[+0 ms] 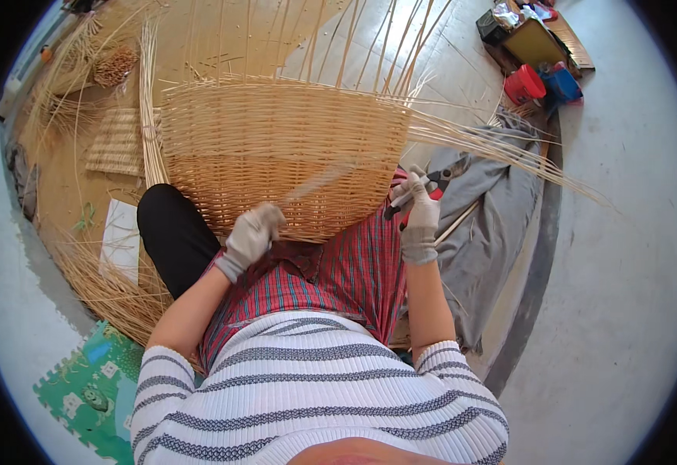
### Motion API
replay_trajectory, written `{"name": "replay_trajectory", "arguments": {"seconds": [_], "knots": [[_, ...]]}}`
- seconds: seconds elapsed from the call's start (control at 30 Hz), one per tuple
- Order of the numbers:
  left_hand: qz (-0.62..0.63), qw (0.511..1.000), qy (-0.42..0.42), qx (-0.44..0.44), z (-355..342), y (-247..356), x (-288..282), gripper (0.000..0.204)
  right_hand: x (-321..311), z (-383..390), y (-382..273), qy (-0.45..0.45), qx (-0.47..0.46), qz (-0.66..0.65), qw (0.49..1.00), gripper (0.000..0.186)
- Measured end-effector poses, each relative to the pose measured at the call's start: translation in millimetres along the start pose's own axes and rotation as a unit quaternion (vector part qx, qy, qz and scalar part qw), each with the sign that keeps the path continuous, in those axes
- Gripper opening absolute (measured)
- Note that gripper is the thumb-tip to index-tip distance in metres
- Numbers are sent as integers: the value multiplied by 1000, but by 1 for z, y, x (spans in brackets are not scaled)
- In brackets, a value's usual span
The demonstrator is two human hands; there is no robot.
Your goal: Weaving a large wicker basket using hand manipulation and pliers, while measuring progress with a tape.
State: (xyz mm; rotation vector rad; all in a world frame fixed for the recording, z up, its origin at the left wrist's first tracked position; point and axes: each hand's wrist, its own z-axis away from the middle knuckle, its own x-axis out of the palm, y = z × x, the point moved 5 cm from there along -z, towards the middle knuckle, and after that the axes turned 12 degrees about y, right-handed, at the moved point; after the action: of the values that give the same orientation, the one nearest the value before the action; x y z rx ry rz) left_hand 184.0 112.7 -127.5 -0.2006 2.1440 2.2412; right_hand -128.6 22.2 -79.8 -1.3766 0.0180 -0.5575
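Observation:
A large half-woven wicker basket (276, 147) lies on its side against my lap, its loose upright stakes fanning away at the top and right. My left hand (252, 236), in a pale work glove, grips a thin wicker strand (319, 182) that is blurred and runs up across the basket wall. My right hand (418, 213), also gloved, is at the basket's right edge and holds red-handled pruning shears (431, 186) pointing up and right.
Bundles of loose wicker (106, 287) lie on the floor at my left, with a flat woven panel (118, 139) behind them. A grey cloth (493, 217) lies at my right. A red tub (524, 84) and boxes stand at the far right. A green foam mat (91, 387) is at the lower left.

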Motion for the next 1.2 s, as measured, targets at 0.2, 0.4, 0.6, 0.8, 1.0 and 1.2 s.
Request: {"name": "replay_trajectory", "arguments": {"seconds": [0.2, 0.4, 0.6, 0.8, 1.0, 1.2], "knots": [[226, 941, 136, -211, -81, 23, -3, 40, -22, -28, 111, 70, 110, 62, 990, 16], [221, 929, 183, -233, -49, -49, 9, 40, 4, -37, 99, 70, 59, 68, 993, 11], [199, 896, 201, -343, 11, -113, 29, 38, 17, -98, 105, 21, 44, 152, 987, 32], [199, 898, 205, -335, -6, -104, 19, 25, 40, -95, 81, 72, 24, 139, 987, 9], [203, 902, 175, -338, -8, -104, 18, 21, 42, -89, 77, 62, 15, 153, 986, 12], [197, 902, 190, -335, -12, -103, 23, 24, 26, -114, 92, 39, -13, 138, 990, 11]]}}
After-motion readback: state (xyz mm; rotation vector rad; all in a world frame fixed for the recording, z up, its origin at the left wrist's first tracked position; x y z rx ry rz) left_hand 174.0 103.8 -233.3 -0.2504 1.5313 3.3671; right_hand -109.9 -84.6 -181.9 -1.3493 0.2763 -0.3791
